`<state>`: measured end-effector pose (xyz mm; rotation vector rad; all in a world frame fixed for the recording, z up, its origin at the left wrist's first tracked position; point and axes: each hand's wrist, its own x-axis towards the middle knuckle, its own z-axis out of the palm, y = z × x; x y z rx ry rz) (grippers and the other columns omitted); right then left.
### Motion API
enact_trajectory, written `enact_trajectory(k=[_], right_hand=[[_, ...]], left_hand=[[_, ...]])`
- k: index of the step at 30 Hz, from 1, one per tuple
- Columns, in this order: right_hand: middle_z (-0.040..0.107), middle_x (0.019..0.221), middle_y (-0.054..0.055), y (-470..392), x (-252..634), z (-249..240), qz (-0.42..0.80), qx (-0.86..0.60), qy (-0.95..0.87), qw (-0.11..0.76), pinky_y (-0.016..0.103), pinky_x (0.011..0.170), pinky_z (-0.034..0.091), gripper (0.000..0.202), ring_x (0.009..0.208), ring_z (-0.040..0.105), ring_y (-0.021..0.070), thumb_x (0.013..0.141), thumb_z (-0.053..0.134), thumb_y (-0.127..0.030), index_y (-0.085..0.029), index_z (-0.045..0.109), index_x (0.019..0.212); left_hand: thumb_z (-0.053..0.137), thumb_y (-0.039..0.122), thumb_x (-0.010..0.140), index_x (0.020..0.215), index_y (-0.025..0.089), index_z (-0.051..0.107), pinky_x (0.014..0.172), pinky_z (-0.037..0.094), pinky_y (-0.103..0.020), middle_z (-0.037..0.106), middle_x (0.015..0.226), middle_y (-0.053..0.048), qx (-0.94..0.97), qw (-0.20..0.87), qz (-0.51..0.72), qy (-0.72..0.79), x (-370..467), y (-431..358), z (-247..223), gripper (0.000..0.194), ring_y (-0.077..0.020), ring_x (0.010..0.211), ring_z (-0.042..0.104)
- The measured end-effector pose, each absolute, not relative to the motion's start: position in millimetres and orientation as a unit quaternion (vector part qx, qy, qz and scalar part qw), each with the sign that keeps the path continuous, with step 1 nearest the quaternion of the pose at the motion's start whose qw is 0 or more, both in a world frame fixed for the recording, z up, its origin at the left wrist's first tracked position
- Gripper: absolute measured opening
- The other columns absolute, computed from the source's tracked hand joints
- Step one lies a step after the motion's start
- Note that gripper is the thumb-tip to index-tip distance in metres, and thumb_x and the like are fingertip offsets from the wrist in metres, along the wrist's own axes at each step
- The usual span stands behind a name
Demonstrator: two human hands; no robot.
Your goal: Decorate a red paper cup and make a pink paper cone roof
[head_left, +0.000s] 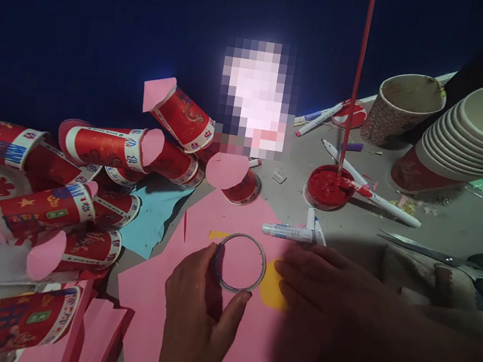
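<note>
Left hand holds 1 ring, opening facing up toward camera.

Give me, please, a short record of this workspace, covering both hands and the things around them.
Left hand: thumb and fingers at the rim of a round ring
Right hand: fingers extended, tips at a yellow piece
Under the ring: pink paper
Beyond the right hand: white tube; red pot with a stick standing in it
Left side: red decorated cups
Right side: scissors; nested cups
</note>
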<state>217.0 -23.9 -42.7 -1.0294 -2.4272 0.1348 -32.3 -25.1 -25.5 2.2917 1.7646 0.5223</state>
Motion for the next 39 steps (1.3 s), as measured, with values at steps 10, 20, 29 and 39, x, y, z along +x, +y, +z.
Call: enact_trajectory(k=[10, 20, 29, 39], right_hand=[[0.076, 0.104, 0.011, -23.4, 216.8, -43.4, 0.047, -0.374, -0.892, 0.25, 0.04, 0.098, 0.052, 0.018, 0.109, 0.063, 0.0243, 0.095, 0.059, -0.015, -0.019, 0.075, 0.102], [0.077, 0.105, 0.01, -19.4, 217.3, -40.4, 0.031, -0.363, -0.889, 0.278, 0.038, 0.093, 0.054, 0.022, 0.103, 0.065, 0.023, 0.096, 0.057, -0.014, -0.019, 0.076, 0.105], [0.077, 0.104, 0.008, -18.7, 222.2, -45.1, 0.041, -0.349, -0.896, 0.274, 0.036, 0.094, 0.053, 0.021, 0.105, 0.064, 0.0231, 0.094, 0.058, -0.02, -0.021, 0.074, 0.107], [0.075, 0.1, 0.007, -19.0, 221.0, -40.4, 0.059, -0.353, -0.894, 0.27, 0.035, 0.094, 0.052, 0.016, 0.102, 0.063, 0.0223, 0.093, 0.06, -0.019, -0.021, 0.072, 0.103]], left_hand=[[0.068, 0.04, 0.092, 0.146, 0.019, 0.043, 0.103, 0.047, -0.051, 0.06, 0.138, -0.017, 0.775, 0.098, 0.175, 0.599, -31.7, -26.5, -24.4, 0.063, -0.034, 0.126, 0.057], [0.068, 0.039, 0.091, 0.147, 0.021, 0.043, 0.101, 0.049, -0.053, 0.061, 0.138, -0.017, 0.772, 0.102, 0.179, 0.601, -34.1, -26.4, -26.0, 0.064, -0.035, 0.124, 0.06], [0.066, 0.041, 0.091, 0.148, 0.022, 0.044, 0.103, 0.048, -0.055, 0.06, 0.141, -0.017, 0.757, 0.097, 0.201, 0.614, -32.6, -28.6, -31.2, 0.064, -0.036, 0.127, 0.058], [0.068, 0.043, 0.091, 0.148, 0.022, 0.044, 0.103, 0.048, -0.055, 0.06, 0.141, -0.017, 0.753, 0.108, 0.206, 0.615, -34.0, -29.3, -33.2, 0.065, -0.0367, 0.128, 0.056]])
